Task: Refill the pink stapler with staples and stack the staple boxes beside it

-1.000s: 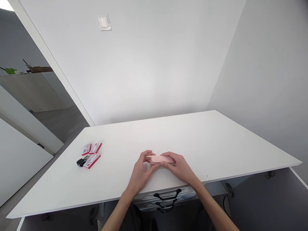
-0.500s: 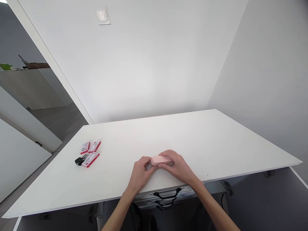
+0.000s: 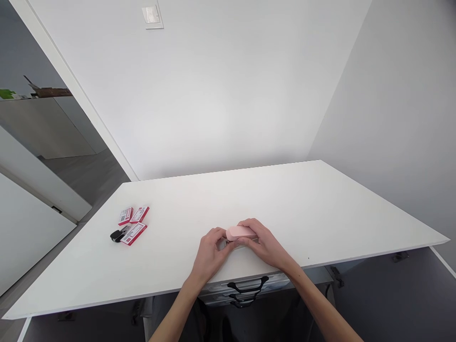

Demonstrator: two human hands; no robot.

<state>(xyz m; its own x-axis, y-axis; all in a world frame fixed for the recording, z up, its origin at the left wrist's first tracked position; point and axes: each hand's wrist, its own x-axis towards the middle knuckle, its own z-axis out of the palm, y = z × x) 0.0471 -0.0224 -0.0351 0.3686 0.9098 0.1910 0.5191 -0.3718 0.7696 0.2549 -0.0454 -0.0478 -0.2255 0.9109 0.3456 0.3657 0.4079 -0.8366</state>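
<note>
A pink stapler point(image 3: 241, 232), long with a rounded end, is held just above the white table near its front edge. My right hand point(image 3: 264, 243) wraps round its right part, thumb on the near side and fingers on the far side. My left hand point(image 3: 213, 251) is closed at the stapler's left end, with thumb and forefinger meeting by its underside. A small dark metal part shows there below the pink cover. Its finer detail is hidden by my fingers.
Small red-and-white boxes point(image 3: 134, 233) lie at the table's left, beside a black-handled metal tool point(image 3: 117, 235). Drawers with black handles point(image 3: 248, 286) are under the table's front edge. A white wall point(image 3: 228, 95) stands behind, and a doorway opens at left.
The stapler's pink cover has risen slightly at its left end, and more of the dark metal part shows below it. Both hands stay around it. The view has tilted down a little.
</note>
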